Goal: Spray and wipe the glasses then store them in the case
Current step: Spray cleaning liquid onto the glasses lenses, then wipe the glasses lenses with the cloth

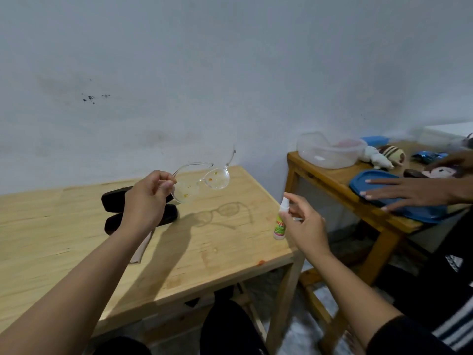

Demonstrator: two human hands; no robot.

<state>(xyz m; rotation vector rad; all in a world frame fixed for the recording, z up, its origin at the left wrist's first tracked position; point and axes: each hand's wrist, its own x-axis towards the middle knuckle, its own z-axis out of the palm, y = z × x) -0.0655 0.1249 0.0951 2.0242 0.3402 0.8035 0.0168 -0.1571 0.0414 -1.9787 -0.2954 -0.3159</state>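
Observation:
My left hand [147, 201] holds clear-framed glasses [204, 181] up above the wooden table [217, 242], pinching them near one lens. Orange and yellow specks dot both lenses, and the temples point up toward the wall. My right hand [305, 226] grips a small white spray bottle [281, 220] with a green label, nozzle facing the glasses, index finger on top. An open dark glasses case [114, 201] lies on the table behind my left hand, partly hidden by it. A pale cloth [140, 252] lies under my left forearm.
A second wooden table [332, 180] stands to the right. It holds a clear plastic container [330, 153], a blue lid [399, 198], plush toys and packets. Another person's hand [409, 192] rests on the blue lid. A small orange stain marks my table's front edge [261, 262].

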